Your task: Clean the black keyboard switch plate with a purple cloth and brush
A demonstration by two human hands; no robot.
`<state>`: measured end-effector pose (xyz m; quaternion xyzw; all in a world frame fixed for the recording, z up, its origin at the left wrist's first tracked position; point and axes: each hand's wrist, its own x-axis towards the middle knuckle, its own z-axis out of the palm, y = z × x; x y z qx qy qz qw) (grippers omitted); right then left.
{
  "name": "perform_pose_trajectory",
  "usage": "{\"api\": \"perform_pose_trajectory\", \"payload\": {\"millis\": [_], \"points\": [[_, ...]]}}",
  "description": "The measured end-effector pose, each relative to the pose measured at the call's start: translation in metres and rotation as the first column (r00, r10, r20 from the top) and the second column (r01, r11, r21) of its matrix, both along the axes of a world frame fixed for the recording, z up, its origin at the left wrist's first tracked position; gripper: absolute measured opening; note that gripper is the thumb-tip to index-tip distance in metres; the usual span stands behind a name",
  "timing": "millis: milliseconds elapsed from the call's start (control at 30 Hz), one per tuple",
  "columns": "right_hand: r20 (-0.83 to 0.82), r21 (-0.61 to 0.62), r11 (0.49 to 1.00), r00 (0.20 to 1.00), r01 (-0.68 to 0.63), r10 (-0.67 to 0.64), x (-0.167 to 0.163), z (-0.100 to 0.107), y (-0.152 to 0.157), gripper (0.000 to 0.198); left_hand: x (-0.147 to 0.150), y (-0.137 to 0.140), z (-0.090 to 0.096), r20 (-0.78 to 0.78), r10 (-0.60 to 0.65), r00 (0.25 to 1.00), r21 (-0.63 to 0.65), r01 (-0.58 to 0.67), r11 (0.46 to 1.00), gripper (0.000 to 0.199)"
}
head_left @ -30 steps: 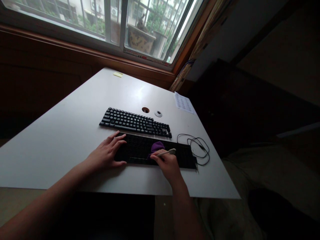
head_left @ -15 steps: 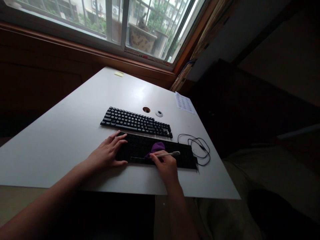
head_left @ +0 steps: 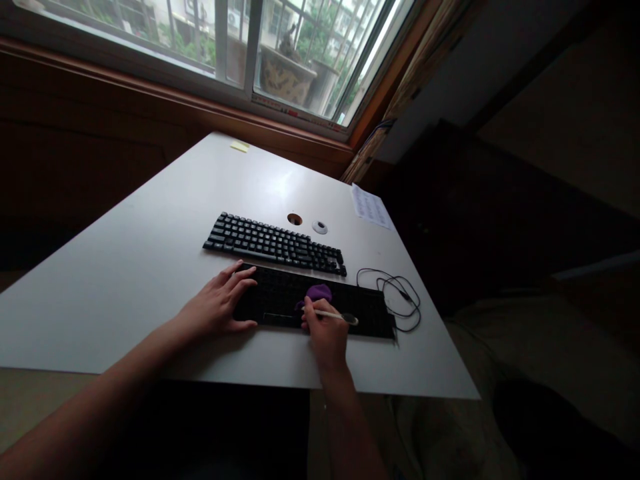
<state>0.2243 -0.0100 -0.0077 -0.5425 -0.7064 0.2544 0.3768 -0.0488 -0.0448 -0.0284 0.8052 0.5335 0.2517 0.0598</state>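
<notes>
A flat black keyboard base, with no raised keycaps that I can make out, lies near the table's front. My left hand rests at its left end, fingers spread over the far corner and thumb at the near one. In my right hand is a slim white stick with a rounded dark-and-pale end pointing right. Its other tip, at my fingers, meets a purple cloth lying on the base. Whether the cloth is wrapped round that tip is unclear. Just behind lies a set of dark keycaps laid out as a keyboard.
A coiled black cable lies by the base's right end. The white table has a round hole with a grey ring beside it. A printed sheet and a yellow note lie toward the back, below a window.
My right hand has shifted slightly left and turned, so the stick's rounded end now tilts lower. My left hand keeps its place on the base.
</notes>
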Motion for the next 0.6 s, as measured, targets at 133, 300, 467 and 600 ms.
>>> {"api": "perform_pose_trajectory", "payload": {"millis": [133,300,467,600], "points": [[0.119,-0.005,0.999,0.992,-0.044,0.044,0.0,0.012,0.003,0.043,0.0,0.0,0.001,-0.009,-0.002,1.0,0.002,0.002,1.0,0.076],[0.195,-0.045,0.994,0.975,-0.097,0.104,0.003,0.022,0.005,0.041,0.0,0.0,0.0,-0.008,0.006,1.0,-0.002,-0.006,1.0,0.076],[0.219,-0.017,0.997,0.973,-0.072,0.074,0.001,0.02,0.008,0.041,-0.001,0.0,-0.002,0.018,0.004,1.0,0.01,-0.005,1.0,0.077],[0.191,-0.075,0.991,0.974,-0.112,0.124,0.003,0.023,0.01,0.041,0.0,0.0,-0.001,0.004,0.005,1.0,0.003,-0.005,1.0,0.076]]}}
